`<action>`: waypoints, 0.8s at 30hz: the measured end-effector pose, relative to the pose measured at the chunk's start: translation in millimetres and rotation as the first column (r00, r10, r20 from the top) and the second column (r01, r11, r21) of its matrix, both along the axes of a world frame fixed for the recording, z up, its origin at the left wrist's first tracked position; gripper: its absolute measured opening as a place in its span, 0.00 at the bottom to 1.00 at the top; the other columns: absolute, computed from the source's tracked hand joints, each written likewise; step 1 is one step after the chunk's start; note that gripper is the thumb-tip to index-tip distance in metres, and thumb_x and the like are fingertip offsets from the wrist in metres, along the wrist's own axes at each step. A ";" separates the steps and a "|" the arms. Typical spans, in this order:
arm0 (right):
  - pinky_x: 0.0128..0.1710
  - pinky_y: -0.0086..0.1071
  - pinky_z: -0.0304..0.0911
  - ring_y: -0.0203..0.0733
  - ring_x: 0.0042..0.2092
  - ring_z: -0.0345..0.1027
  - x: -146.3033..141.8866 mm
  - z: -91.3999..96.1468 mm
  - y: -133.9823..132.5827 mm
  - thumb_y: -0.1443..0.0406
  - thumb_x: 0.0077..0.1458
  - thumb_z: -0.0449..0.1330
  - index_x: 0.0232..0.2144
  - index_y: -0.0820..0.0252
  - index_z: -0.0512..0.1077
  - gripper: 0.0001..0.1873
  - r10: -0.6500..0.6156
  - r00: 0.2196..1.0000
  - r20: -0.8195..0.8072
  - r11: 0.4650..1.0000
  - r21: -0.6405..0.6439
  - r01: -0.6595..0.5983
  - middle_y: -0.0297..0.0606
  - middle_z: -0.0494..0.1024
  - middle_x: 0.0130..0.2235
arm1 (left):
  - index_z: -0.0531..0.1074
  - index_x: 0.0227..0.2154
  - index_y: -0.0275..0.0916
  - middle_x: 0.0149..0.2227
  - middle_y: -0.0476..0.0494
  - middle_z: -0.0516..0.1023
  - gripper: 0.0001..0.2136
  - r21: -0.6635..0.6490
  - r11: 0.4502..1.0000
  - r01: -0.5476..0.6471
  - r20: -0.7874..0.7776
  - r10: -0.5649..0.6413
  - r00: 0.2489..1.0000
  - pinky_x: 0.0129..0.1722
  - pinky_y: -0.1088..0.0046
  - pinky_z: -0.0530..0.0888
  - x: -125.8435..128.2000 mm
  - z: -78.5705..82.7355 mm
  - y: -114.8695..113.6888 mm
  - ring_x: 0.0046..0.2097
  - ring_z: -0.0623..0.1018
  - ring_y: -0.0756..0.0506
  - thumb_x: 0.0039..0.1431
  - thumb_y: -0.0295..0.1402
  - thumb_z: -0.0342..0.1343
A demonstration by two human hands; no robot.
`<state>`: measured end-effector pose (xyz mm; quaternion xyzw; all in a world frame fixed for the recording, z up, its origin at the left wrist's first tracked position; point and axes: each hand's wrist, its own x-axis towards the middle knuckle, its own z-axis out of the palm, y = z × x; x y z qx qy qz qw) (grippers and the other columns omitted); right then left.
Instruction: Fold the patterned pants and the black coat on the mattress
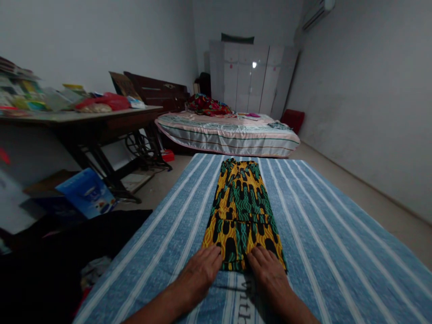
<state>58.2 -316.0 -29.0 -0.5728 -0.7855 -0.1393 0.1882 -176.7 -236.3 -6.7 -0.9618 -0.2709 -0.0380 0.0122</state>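
Note:
A folded patterned garment [243, 202] in yellow, green and black lies as a long strip on a blue-and-white striped cloth [175, 216]. Its exact kind does not show in this fold. My left hand [201, 273] rests at the near left corner of the garment, fingers stretched and lying on the fabric. At the near right side, my right hand [269, 275] lies palm down with its fingers on the garment too. The near hem shows between the two hands. Printed letters on the striped cloth are partly visible below it.
A sewing table [91, 116] with a treadle wheel, piled with bags, stands on the left. Beneath it is a blue box [88, 193], with dark fabric [111, 243] nearer me. A bed [229, 137] lies beyond the striped surface, before a white wardrobe [245, 85].

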 end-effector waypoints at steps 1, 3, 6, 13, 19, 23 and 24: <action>0.42 0.39 0.58 0.48 0.44 0.64 0.5 0.2 -0.2 0.73 0.53 0.55 0.45 0.59 0.67 0.16 -0.003 1.000 -0.008 1.000 -0.002 0.003 0.43 0.73 0.43 | 0.63 0.54 0.36 0.56 0.36 0.67 0.29 -0.002 1.000 0.006 0.005 -0.006 1.000 0.56 0.57 0.66 0.2 1.0 1.0 0.58 0.66 0.39 0.46 0.14 0.44; 0.43 0.38 0.58 0.47 0.46 0.64 1.3 0.0 -0.7 0.73 0.53 0.56 0.45 0.59 0.67 0.16 -0.010 0.999 -0.038 1.000 -0.011 0.010 0.41 0.73 0.43 | 0.63 0.52 0.35 0.55 0.35 0.68 0.26 -0.001 1.000 0.031 0.018 -0.031 0.999 0.54 0.57 0.67 0.1 4.0 2.4 0.57 0.67 0.39 0.48 0.15 0.45; 0.45 0.37 0.58 0.46 0.48 0.63 3.1 -1.7 -1.1 0.73 0.54 0.56 0.46 0.58 0.67 0.16 -0.013 0.997 -0.073 1.000 -0.024 0.012 0.40 0.73 0.43 | 0.64 0.52 0.34 0.54 0.35 0.69 0.25 0.005 0.998 0.061 0.063 -0.061 0.996 0.54 0.58 0.68 -0.5 9.4 3.0 0.56 0.68 0.39 0.48 0.15 0.45; 0.45 0.37 0.58 0.47 0.49 0.62 5.3 1.3 -1.9 0.73 0.55 0.55 0.45 0.59 0.67 0.15 0.021 0.997 -0.078 1.000 -0.017 -0.022 0.40 0.73 0.44 | 0.64 0.50 0.35 0.53 0.35 0.70 0.22 0.005 0.997 0.072 0.134 -0.072 0.988 0.53 0.59 0.69 -0.6 13.0 2.6 0.55 0.69 0.40 0.52 0.17 0.45; 0.42 0.36 0.60 0.46 0.45 0.64 4.7 10.3 -0.6 0.70 0.53 0.58 0.41 0.59 0.68 0.11 0.036 0.997 -0.063 0.998 -0.042 -0.039 0.39 0.73 0.40 | 0.66 0.47 0.36 0.51 0.37 0.72 0.18 -0.041 0.996 0.079 0.122 -0.073 0.990 0.53 0.60 0.69 1.4 26.4 1.9 0.53 0.71 0.40 0.53 0.21 0.49; 0.41 0.36 0.60 0.47 0.45 0.63 6.1 8.8 0.4 0.71 0.53 0.58 0.45 0.60 0.67 0.15 0.052 0.999 0.017 0.998 -0.035 -0.051 0.41 0.73 0.43 | 0.66 0.45 0.37 0.50 0.38 0.73 0.15 -0.016 0.998 0.066 0.151 -0.063 0.987 0.52 0.61 0.70 2.6 24.3 2.6 0.51 0.72 0.41 0.54 0.22 0.49; 0.40 0.36 0.60 0.47 0.45 0.63 5.9 8.8 0.2 0.72 0.52 0.58 0.44 0.60 0.68 0.15 0.045 0.998 0.033 0.998 -0.039 -0.044 0.41 0.73 0.43 | 0.66 0.45 0.37 0.50 0.38 0.72 0.16 -0.008 0.998 0.063 0.160 -0.061 0.985 0.52 0.61 0.70 2.6 21.7 3.0 0.51 0.72 0.41 0.54 0.22 0.49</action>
